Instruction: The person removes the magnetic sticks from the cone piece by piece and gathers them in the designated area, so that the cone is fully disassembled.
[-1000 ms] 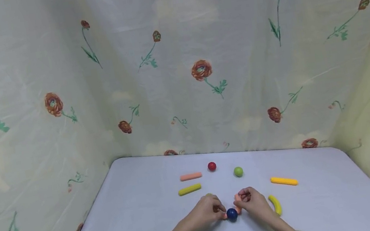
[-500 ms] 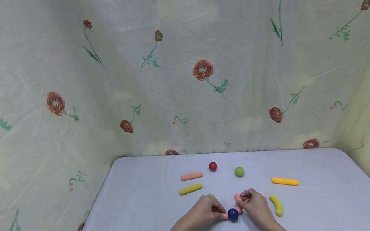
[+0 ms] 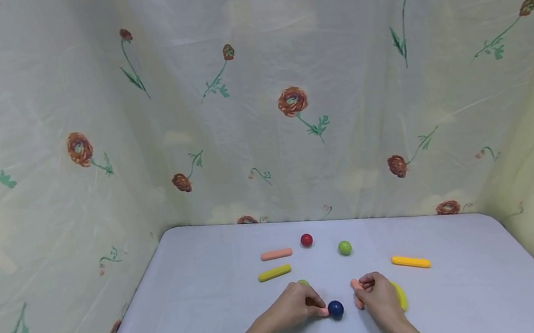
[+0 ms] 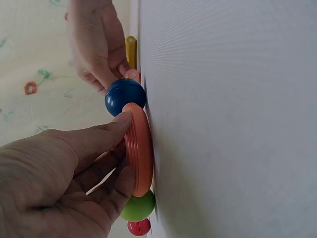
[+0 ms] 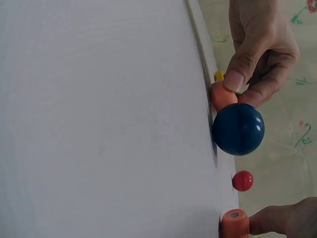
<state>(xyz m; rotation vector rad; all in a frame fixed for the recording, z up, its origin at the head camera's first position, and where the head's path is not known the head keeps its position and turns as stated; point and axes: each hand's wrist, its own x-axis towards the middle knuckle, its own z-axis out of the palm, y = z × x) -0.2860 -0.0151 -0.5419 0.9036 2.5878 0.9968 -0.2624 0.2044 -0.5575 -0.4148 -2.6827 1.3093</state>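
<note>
Between thumb and fingers, my left hand (image 3: 293,305) pinches a curved orange rod (image 4: 139,153) standing close to the white tabletop. A dark blue ball (image 3: 336,310) sits at that rod's end, seeming to touch it. To the right of the ball, with a gap, my right hand (image 3: 380,297) holds a second orange rod (image 3: 356,287). In the right wrist view this rod (image 5: 234,225) shows a small round metallic disc in its end. A green ball (image 3: 303,283) is partly hidden behind my left hand. My right hand partly covers a curved yellow rod (image 3: 400,296).
Farther back on the white table (image 3: 217,314) lie an orange rod (image 3: 276,254), an olive-yellow rod (image 3: 274,273), a red ball (image 3: 306,240) and another green ball (image 3: 344,247). A straight yellow rod (image 3: 410,262) lies at the right. Flower-patterned cloth (image 3: 343,119) surrounds the table.
My right hand has moved right with its orange rod, which stood against the blue ball before and is now apart from it. The left hand and its rod have stayed in place.
</note>
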